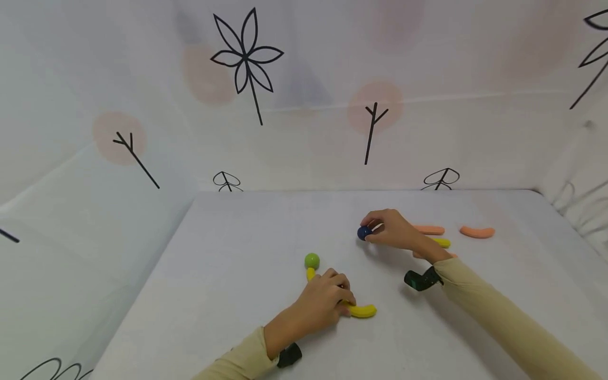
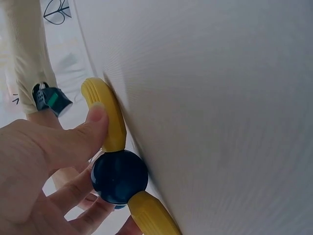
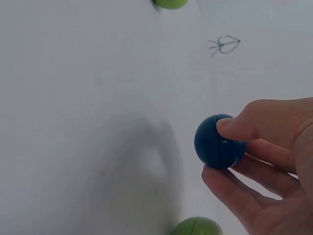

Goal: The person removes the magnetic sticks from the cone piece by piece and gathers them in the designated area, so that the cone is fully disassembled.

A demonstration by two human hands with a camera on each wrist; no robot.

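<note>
My left hand [image 1: 323, 299] grips a curved yellow stick [image 2: 113, 117], the thumb lying along it. That stick meets a dark blue ball [image 2: 120, 176], with a second yellow stick [image 2: 152, 215] on the ball's other side. In the head view, a green ball [image 1: 312, 260] sits at the far end of a yellow stick [image 1: 311, 274], and another yellow stick [image 1: 363, 311] sticks out to the right of the left hand. Farther back, my right hand [image 1: 391, 229] pinches a separate blue ball [image 3: 215, 142] between thumb and fingers, above the table.
Right of the right hand lie orange curved sticks [image 1: 477, 232] and a yellow one [image 1: 442, 242], some partly covered by the right forearm. Dark wrist cameras [image 1: 420, 279] hang below both wrists. A white cloth wall [image 1: 313, 142] with leaf drawings rises behind the white table [image 1: 237, 237].
</note>
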